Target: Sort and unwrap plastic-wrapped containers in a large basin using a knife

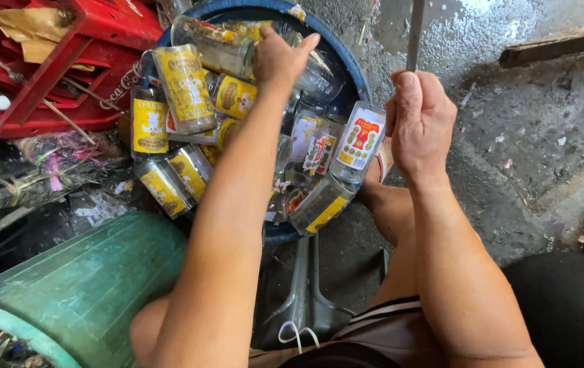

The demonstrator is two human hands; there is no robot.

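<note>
A blue round tub (pixel 355 68) is piled with several glass bottles carrying yellow or white-and-red labels. My left hand (pixel 280 60) reaches into the pile and grips a clear bottle with a yellow label (pixel 218 46) lying near the tub's far side. My right hand (pixel 420 121) is closed around a thin grey metal blade or rod (pixel 415 33) that points up and away, just right of the tub. A bottle with a white and red label (pixel 358 142) leans on the tub's rim beside that hand.
A red plastic crate (pixel 67 68) holding scraps sits at the upper left. A green plastic bin (pixel 81 286) lies on its side at the lower left. Wet grey concrete and a wooden plank (pixel 558 42) lie to the right. My knees are below.
</note>
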